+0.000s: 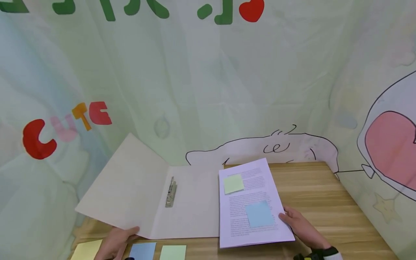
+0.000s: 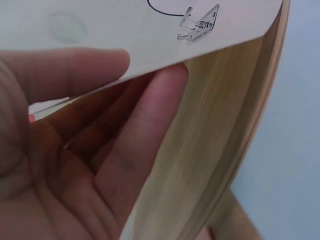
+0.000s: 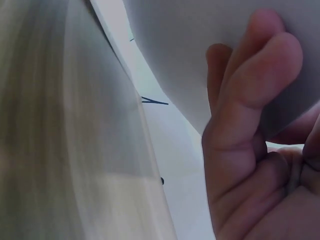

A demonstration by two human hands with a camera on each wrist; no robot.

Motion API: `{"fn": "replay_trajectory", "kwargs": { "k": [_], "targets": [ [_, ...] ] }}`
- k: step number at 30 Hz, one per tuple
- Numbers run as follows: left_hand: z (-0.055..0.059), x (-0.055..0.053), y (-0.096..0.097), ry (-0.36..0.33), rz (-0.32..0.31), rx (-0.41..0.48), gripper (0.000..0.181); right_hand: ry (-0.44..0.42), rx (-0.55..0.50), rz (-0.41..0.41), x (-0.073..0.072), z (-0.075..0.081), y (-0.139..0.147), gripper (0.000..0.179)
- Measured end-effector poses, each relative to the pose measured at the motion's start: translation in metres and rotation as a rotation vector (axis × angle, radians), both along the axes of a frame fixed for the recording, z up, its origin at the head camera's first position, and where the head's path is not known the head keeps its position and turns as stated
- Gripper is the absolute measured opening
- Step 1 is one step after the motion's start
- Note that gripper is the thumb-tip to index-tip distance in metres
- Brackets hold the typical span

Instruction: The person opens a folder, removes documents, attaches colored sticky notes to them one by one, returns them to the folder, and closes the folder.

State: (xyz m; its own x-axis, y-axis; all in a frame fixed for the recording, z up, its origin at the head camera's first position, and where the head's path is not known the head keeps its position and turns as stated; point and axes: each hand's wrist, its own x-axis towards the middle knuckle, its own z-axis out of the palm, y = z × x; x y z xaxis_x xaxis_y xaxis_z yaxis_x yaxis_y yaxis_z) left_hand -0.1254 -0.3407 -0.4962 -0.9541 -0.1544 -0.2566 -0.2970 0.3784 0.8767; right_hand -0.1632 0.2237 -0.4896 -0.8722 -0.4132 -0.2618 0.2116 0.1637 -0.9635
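A white lever-clip folder [image 1: 191, 216] lies opened on the table, its left cover [image 1: 123, 187] tilted up. By the lower edge of that cover, my left hand [image 1: 115, 241] holds it, thumb on the inner face and fingers beneath, as the left wrist view shows. A metal clip [image 1: 171, 193] sits near the folder's spine. My right hand [image 1: 302, 225] grips the right edge of some printed sheets [image 1: 240, 234], thumb on top and fingers underneath. They are tilted over the folder's right edge. A green sticky note [image 1: 233, 183] and a blue sticky note [image 1: 260, 214] are on the top sheet.
Along the wooden table's [image 1: 312, 191] near side lie a yellow note [image 1: 86, 250], a blue note [image 1: 143, 250] and a green note [image 1: 173, 251], partly cut off by the frame. A printed cloth backdrop [image 1: 201, 90] hangs behind the table and at both sides.
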Motion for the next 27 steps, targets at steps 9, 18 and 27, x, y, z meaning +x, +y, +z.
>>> {"fn": "replay_trajectory", "kwargs": {
  "k": [9, 18, 27],
  "targets": [
    [-0.001, -0.001, 0.013, -0.035, -0.003, -0.082, 0.060, -0.026, -0.002, 0.014, -0.009, 0.006, -0.002, 0.060],
    [-0.001, -0.003, 0.037, -0.051, -0.065, -0.180, 0.054, -0.030, -0.017, 0.020, -0.012, 0.005, -0.003, 0.062],
    [-0.007, -0.002, 0.067, -0.121, -0.153, -0.106, 0.043, -0.029, -0.082, 0.081, -0.013, 0.002, -0.002, 0.057]
  ]
}}
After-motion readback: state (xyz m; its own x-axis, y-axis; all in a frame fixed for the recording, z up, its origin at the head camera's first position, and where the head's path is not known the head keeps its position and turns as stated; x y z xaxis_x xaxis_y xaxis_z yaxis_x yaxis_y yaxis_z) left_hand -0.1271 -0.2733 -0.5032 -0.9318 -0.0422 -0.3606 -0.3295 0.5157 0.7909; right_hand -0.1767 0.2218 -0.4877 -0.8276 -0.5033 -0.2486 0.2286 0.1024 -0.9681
